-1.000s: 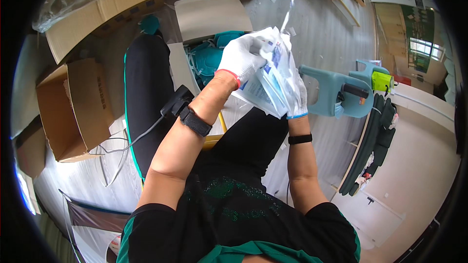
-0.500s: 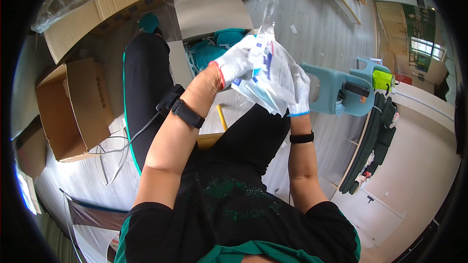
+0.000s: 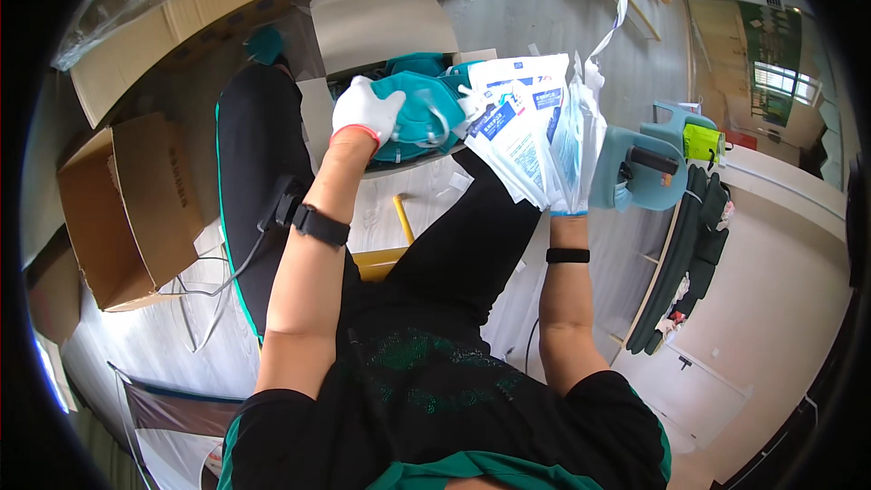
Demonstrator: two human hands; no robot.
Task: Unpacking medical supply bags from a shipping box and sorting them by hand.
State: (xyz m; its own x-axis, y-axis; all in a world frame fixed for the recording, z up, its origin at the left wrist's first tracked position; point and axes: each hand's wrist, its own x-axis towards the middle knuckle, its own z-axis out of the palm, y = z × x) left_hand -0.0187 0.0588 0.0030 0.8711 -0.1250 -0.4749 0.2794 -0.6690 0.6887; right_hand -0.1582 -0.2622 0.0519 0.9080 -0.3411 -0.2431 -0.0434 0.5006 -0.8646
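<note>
My left hand (image 3: 365,114), in a white knit glove with a red cuff, grips the edge of a teal cup-shaped face mask (image 3: 419,107). Its white straps look smeared by motion. Just below it is an open cardboard box (image 3: 386,29) with more teal masks (image 3: 417,63) inside. On the right, a fanned bunch of white-and-blue flat mask packets (image 3: 519,141) is held by my right hand (image 3: 469,105). Only some gloved fingertips show at the bunch's left edge; the packets hide the rest. A clear plastic wrapper (image 3: 590,100) hangs around the bunch's right side.
An open brown carton (image 3: 136,209) stands at left, a larger one (image 3: 181,23) behind it. A blue plastic stool (image 3: 640,186) with a dark cylinder on top is at right. Beneath me is a yellow stool (image 3: 376,263). A cable runs from my left wrist strap.
My left hand has left the packets, moved left to the box and taken hold of a teal mask. The packets have fanned open and shifted slightly right in my right hand.
</note>
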